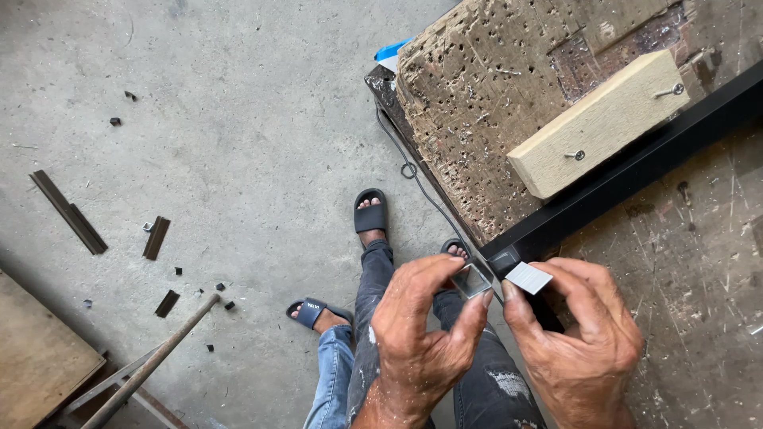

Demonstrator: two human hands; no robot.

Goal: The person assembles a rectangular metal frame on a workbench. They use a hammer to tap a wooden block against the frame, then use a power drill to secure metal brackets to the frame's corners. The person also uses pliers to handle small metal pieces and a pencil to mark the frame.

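You have only one view, and it comes from the camera on your head. It looks almost straight down, past your left hand (425, 330) and right hand (576, 334), which sit very close at the bottom. The concrete floor (238, 159) lies far below on the left. The worn wooden bench (493, 103) fills the right, probably near waist height.

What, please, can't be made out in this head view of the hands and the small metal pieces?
- Square piece: its lower edges, covered by the left hand fingers.
- Flat plate: its far end, under the right hand fingers.
- Black bar: its near end, behind both hands; the other end cut off by the right edge.
- Third foot: mostly hidden by the left hand.
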